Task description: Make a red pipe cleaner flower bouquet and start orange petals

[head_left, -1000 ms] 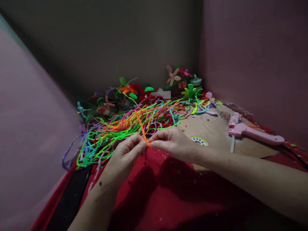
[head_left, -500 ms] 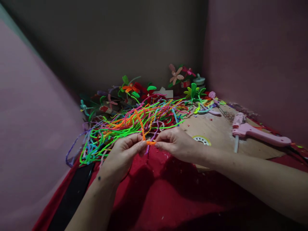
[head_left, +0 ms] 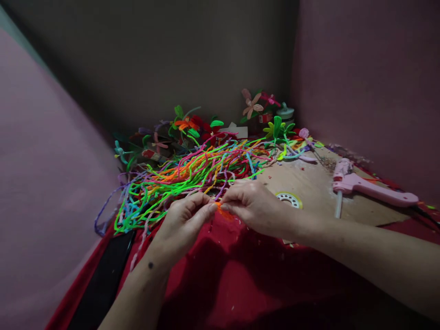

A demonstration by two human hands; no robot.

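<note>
An orange pipe cleaner is pinched between my two hands, over the red cloth. My left hand grips it with thumb and forefinger from the left. From the right, my right hand pinches it too, the fingertips of both hands almost meeting. Part of the orange piece hangs blurred below the fingers, and the rest is hidden by them. Just beyond the hands lies a big heap of colourful pipe cleaners, green, orange, pink, blue and purple.
To the right, a pink glue gun lies on a brown board, near a roll of tape. Pipe-cleaner flowers and a lidded jar stand at the back. A black flat object lies at the left.
The orange pipe cleaner's upright end, which stood above my left hand, has swung down below the fingers. My hands have drawn closer together.
</note>
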